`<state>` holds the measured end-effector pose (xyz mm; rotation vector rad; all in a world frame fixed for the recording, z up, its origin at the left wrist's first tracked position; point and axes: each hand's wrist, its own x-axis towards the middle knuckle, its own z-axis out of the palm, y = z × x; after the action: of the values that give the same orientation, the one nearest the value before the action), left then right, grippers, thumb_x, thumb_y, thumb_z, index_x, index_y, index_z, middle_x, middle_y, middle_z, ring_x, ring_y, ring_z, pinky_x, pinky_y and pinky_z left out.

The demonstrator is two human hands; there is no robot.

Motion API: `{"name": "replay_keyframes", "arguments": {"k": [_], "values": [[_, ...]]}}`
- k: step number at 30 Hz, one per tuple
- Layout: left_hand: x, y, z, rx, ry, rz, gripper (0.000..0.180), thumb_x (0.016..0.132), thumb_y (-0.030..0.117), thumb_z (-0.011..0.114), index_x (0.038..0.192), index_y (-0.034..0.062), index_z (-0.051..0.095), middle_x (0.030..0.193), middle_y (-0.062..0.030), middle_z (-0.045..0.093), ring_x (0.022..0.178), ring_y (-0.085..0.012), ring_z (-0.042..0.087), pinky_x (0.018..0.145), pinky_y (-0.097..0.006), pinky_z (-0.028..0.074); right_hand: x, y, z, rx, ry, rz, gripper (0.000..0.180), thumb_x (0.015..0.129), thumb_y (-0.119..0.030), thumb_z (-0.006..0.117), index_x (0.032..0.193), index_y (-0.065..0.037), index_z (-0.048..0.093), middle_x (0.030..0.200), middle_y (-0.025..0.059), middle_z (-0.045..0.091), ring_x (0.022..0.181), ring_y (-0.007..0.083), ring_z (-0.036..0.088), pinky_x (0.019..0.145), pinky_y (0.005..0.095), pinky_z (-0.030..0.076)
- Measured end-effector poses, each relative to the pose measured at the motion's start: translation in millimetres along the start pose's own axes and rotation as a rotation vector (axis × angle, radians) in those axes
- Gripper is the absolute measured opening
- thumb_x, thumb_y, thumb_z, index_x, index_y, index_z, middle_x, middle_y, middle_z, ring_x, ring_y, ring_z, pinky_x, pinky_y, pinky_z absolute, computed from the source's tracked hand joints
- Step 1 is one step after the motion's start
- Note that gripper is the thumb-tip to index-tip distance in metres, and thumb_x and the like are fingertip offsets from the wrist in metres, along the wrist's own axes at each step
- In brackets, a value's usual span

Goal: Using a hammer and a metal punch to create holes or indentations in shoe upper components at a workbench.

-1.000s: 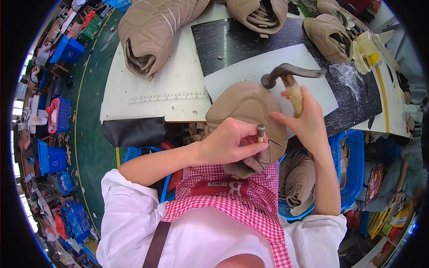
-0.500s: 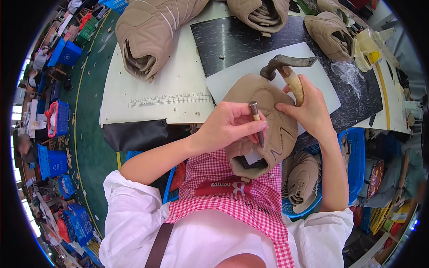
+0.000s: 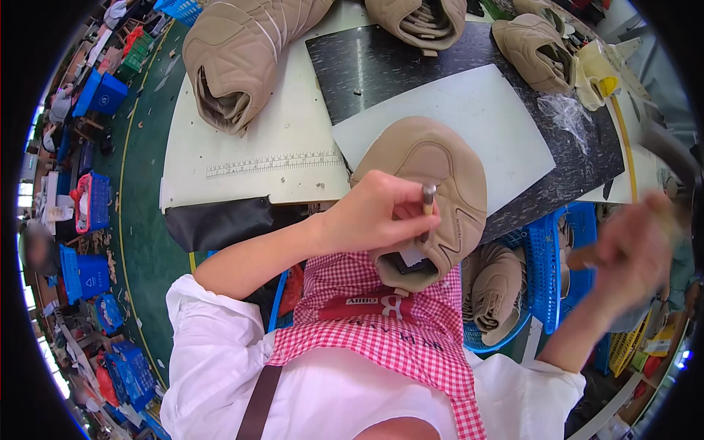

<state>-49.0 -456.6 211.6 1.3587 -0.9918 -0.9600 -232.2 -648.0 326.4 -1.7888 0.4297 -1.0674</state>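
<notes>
A beige shoe upper [image 3: 456,165] lies at the table's front edge, its opening toward me and its toe on a white sheet [image 3: 506,125]. My left hand [image 3: 378,210] is closed around a short metal hand punch [image 3: 429,194], its shiny top end up, over the upper. The punch's lower tip is partly hidden by my fingers. Far to the right, off the table, my right hand [image 3: 634,246] is smeared by motion. It grips a hammer, whose dark curved head [image 3: 671,152] is raised beside the table's right side.
Stacked beige uppers [image 3: 231,70] stand at the back left, with more uppers [image 3: 418,26] behind the black board [image 3: 352,66]. A crumpled clear plastic bag [image 3: 568,117] lies on the right. Below the table edge, a blue basket [image 3: 546,279] adjoins further uppers [image 3: 497,290].
My right hand has left the upper and swung right with the hammer. The punch is now more upright in my left hand, which stays over the upper.
</notes>
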Motion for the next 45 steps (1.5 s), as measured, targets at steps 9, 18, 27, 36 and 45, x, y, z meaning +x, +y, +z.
{"name": "replay_keyframes", "arguments": {"k": [9,18,27,36,45], "values": [[-18.6,-1.1,-8.3,0.522,-0.031,0.319,0.011,0.081,0.011,0.064,0.081,0.001,0.06,0.077,-0.0061,0.063,0.064,-0.0155,0.062,0.055,-0.025,0.048,-45.1,-10.7,20.5,-0.52,-0.772,0.116,0.016,0.082,-0.007,0.062,0.093,0.002,0.058,0.078,0.0069,0.058,0.063,0.016,0.054,0.061,0.0291,0.044],[-6.5,-0.7,0.2,0.008,0.072,0.025,0.009,0.085,0.006,0.06,0.087,-0.0031,0.062,0.076,-0.0034,0.064,0.071,-0.008,0.061,0.065,-0.021,0.05,-41.6,-0.5,-14.8,-0.288,-0.149,0.038,0.018,0.087,-0.016,0.056,0.095,-0.001,0.051,0.067,0.0,0.048,0.047,0.0029,0.039,0.039,0.0166,0.025],[-9.6,3.8,11.9,0.65,0.065,0.423,0.012,0.077,0.011,0.068,0.083,0.0016,0.063,0.067,-0.0093,0.059,0.056,-0.0115,0.059,0.051,-0.023,0.046,-8.6,-47.6,-32.7,0.373,-0.47,-0.302,0.026,0.091,-0.027,0.045,0.092,-0.002,0.043,0.066,0.0075,0.049,0.045,0.0097,0.045,0.042,0.0218,0.042],[-2.9,-6.5,4.0,-0.087,0.098,-0.005,0.01,0.086,0.006,0.057,0.086,-0.0033,0.06,0.079,-0.0047,0.063,0.074,-0.0087,0.061,0.063,-0.022,0.05,-54.4,6.5,-9.9,-0.476,-0.482,0.272,0.023,0.082,-0.008,0.061,0.102,0.002,0.057,0.088,0.0093,0.057,0.076,0.0146,0.053,0.069,0.026,0.042],[2.5,5.4,15.1,0.593,0.044,0.471,0.011,0.08,0.009,0.063,0.082,-0.0021,0.061,0.07,-0.0078,0.061,0.06,-0.0148,0.06,0.055,-0.024,0.047,-38.5,-34.2,-20.5,0.512,-0.525,-0.068,0.021,0.086,-0.015,0.058,0.102,-0.004,0.05,0.089,0.0053,0.051,0.073,0.0118,0.045,0.065,0.022,0.038]]}}
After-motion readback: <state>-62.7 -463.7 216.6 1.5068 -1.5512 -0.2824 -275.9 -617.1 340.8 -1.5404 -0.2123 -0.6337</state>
